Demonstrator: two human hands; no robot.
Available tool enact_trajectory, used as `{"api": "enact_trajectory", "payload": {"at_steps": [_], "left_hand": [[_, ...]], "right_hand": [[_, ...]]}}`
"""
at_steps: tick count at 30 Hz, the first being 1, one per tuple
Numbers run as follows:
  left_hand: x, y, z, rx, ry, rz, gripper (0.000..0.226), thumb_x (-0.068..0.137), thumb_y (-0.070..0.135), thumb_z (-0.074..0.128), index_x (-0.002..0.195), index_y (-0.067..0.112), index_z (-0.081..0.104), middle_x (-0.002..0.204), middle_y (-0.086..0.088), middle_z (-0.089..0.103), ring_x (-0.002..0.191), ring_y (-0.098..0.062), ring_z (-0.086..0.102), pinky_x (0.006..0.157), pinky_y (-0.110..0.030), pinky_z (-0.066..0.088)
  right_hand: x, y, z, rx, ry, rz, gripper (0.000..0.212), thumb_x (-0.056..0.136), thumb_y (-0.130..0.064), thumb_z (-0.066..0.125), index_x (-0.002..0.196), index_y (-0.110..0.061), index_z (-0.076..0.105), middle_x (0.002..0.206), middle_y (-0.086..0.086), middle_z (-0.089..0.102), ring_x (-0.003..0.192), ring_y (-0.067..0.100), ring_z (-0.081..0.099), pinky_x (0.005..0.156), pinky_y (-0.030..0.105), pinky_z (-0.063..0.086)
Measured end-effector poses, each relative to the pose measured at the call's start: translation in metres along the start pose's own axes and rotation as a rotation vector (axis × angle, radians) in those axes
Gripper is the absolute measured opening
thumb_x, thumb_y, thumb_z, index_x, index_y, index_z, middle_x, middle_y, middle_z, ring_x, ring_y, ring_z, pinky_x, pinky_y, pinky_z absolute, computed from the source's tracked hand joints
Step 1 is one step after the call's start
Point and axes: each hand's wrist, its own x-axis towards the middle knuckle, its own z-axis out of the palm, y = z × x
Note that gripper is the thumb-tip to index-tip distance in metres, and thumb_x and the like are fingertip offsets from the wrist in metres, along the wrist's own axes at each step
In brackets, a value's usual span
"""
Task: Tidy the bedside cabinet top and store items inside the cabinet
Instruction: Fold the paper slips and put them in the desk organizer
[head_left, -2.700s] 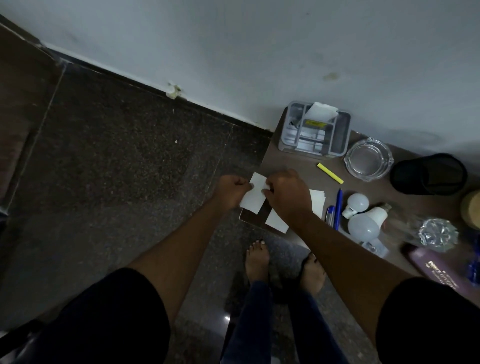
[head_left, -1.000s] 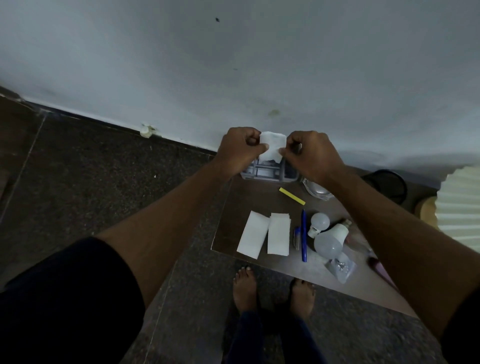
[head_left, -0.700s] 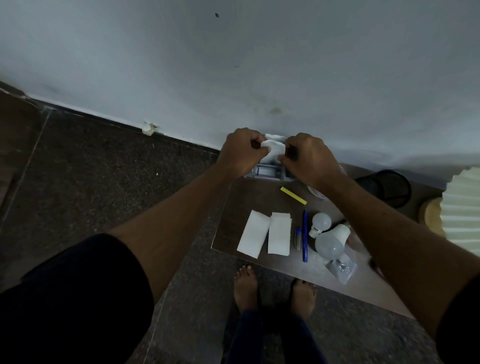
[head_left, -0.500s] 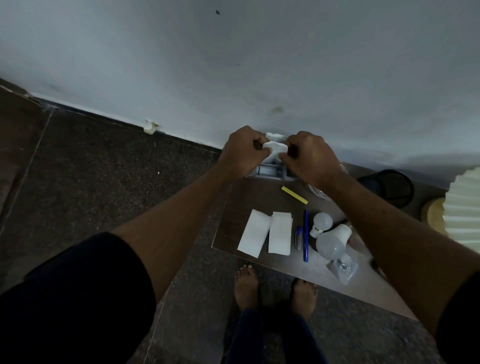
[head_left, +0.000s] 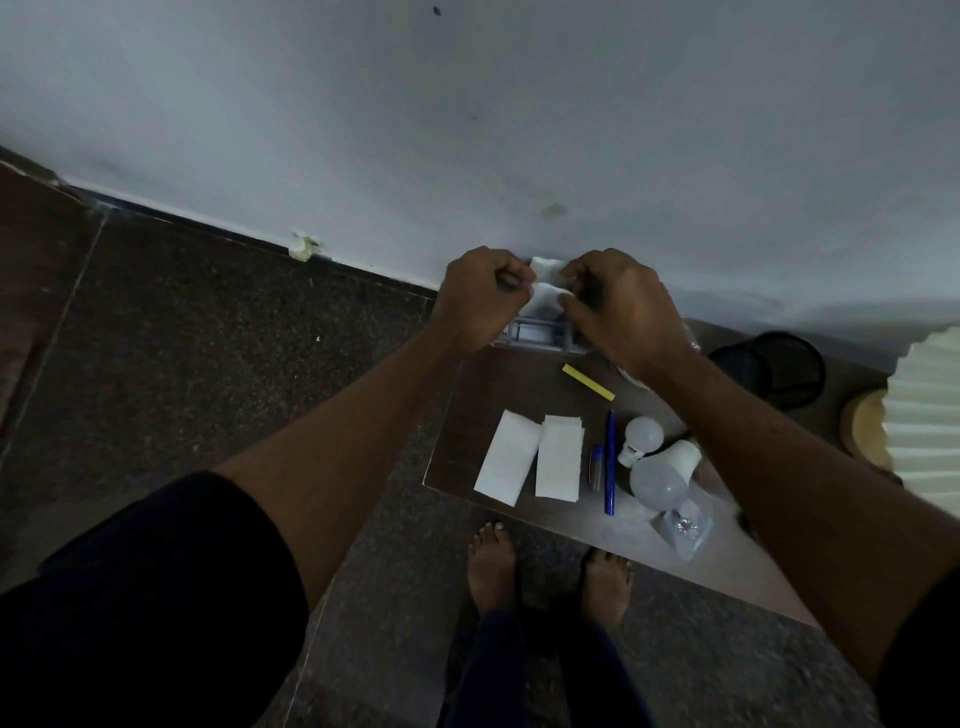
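My left hand and my right hand are both closed on a white piece of paper, held between them above the grey organiser tray at the back of the brown cabinet top. The paper looks creased or folded between my fingers. Two flat white paper pieces lie side by side near the cabinet's front left edge. Most of the organiser is hidden behind my hands.
On the top also lie a yellow strip, a blue pen, a short blue item, two white bulbs and a small clear bag. A black mesh cup and a pleated lampshade stand at right. Bare feet are below.
Both hands rose from the papers at the cabinet's front edge to the organiser at the back. Over the last second they worked the paper piece, folding it smaller between the fingers.
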Motion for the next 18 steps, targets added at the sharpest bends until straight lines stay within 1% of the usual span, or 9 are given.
{"api": "enact_trajectory", "payload": {"at_steps": [2, 5, 6, 8, 9, 11, 14, 16, 18], "left_hand": [[-0.006, -0.003, -0.003, -0.029, 0.065, -0.007, 0.015, 0.080, 0.012, 0.076, 0.095, 0.010, 0.078, 0.096, -0.002, 0.076, 0.086, -0.009, 0.069, 0.076, -0.005, 0.050], [-0.021, -0.010, -0.012, -0.090, 0.153, -0.036, 0.013, 0.081, 0.008, 0.072, 0.093, 0.010, 0.077, 0.094, -0.001, 0.075, 0.085, -0.010, 0.069, 0.079, -0.022, 0.058], [-0.028, -0.014, -0.014, -0.114, 0.166, -0.054, 0.012, 0.081, 0.008, 0.072, 0.092, 0.010, 0.076, 0.092, -0.001, 0.075, 0.084, -0.010, 0.070, 0.080, -0.023, 0.058], [-0.043, -0.019, -0.018, -0.154, 0.183, -0.111, 0.012, 0.081, 0.007, 0.072, 0.092, 0.011, 0.075, 0.088, 0.002, 0.074, 0.080, -0.006, 0.069, 0.078, -0.019, 0.057], [-0.052, -0.022, -0.019, -0.172, 0.183, -0.146, 0.011, 0.082, 0.007, 0.072, 0.092, 0.011, 0.075, 0.086, 0.005, 0.074, 0.078, -0.004, 0.069, 0.077, -0.017, 0.057], [-0.071, -0.031, -0.019, -0.191, 0.153, -0.201, 0.010, 0.084, 0.010, 0.073, 0.093, 0.013, 0.074, 0.084, 0.007, 0.073, 0.078, -0.002, 0.069, 0.074, -0.016, 0.056], [-0.100, -0.047, -0.011, -0.156, 0.104, -0.282, 0.010, 0.086, 0.014, 0.073, 0.095, 0.017, 0.074, 0.088, 0.008, 0.073, 0.082, -0.003, 0.069, 0.078, -0.019, 0.055], [-0.118, -0.060, -0.005, -0.132, 0.095, -0.355, 0.011, 0.086, 0.014, 0.072, 0.096, 0.019, 0.074, 0.091, 0.008, 0.073, 0.085, -0.003, 0.068, 0.081, -0.022, 0.056], [-0.133, -0.073, 0.002, -0.132, 0.087, -0.428, 0.011, 0.086, 0.012, 0.072, 0.096, 0.016, 0.075, 0.093, 0.003, 0.075, 0.087, -0.010, 0.070, 0.084, -0.031, 0.058]], "right_hand": [[-0.007, -0.006, -0.003, 0.047, 0.081, -0.005, 0.019, 0.090, -0.028, 0.066, 0.107, -0.021, 0.065, 0.099, -0.003, 0.065, 0.086, 0.011, 0.060, 0.075, 0.031, 0.054], [-0.020, -0.018, -0.007, 0.121, 0.151, 0.038, 0.008, 0.090, -0.027, 0.067, 0.095, -0.021, 0.066, 0.093, -0.006, 0.066, 0.081, 0.007, 0.059, 0.075, 0.023, 0.052], [-0.027, -0.021, -0.006, 0.145, 0.160, 0.061, 0.007, 0.090, -0.027, 0.068, 0.094, -0.021, 0.066, 0.093, -0.008, 0.067, 0.078, 0.003, 0.058, 0.073, 0.017, 0.050], [-0.041, -0.028, -0.004, 0.185, 0.146, 0.093, 0.007, 0.092, -0.028, 0.068, 0.093, -0.020, 0.067, 0.092, -0.012, 0.066, 0.070, -0.008, 0.052, 0.066, 0.003, 0.041], [-0.048, -0.030, 0.000, 0.205, 0.128, 0.102, 0.007, 0.093, -0.028, 0.068, 0.094, -0.021, 0.068, 0.092, -0.014, 0.065, 0.069, -0.011, 0.052, 0.064, 0.002, 0.039], [-0.064, -0.031, 0.014, 0.257, 0.078, 0.135, 0.006, 0.092, -0.029, 0.067, 0.093, -0.022, 0.068, 0.089, -0.015, 0.066, 0.072, -0.008, 0.057, 0.065, 0.009, 0.045], [-0.089, -0.030, 0.042, 0.237, -0.017, 0.170, 0.006, 0.089, -0.033, 0.068, 0.090, -0.027, 0.068, 0.084, -0.014, 0.068, 0.076, 0.000, 0.063, 0.070, 0.028, 0.055], [-0.104, -0.030, 0.060, 0.171, -0.089, 0.186, 0.008, 0.088, -0.032, 0.071, 0.093, -0.027, 0.070, 0.090, -0.014, 0.069, 0.081, 0.004, 0.063, 0.075, 0.031, 0.055], [-0.116, -0.028, 0.076, 0.100, -0.182, 0.221, 0.017, 0.088, -0.035, 0.071, 0.103, -0.026, 0.070, 0.097, -0.012, 0.068, 0.090, 0.008, 0.062, 0.080, 0.033, 0.054]]}}
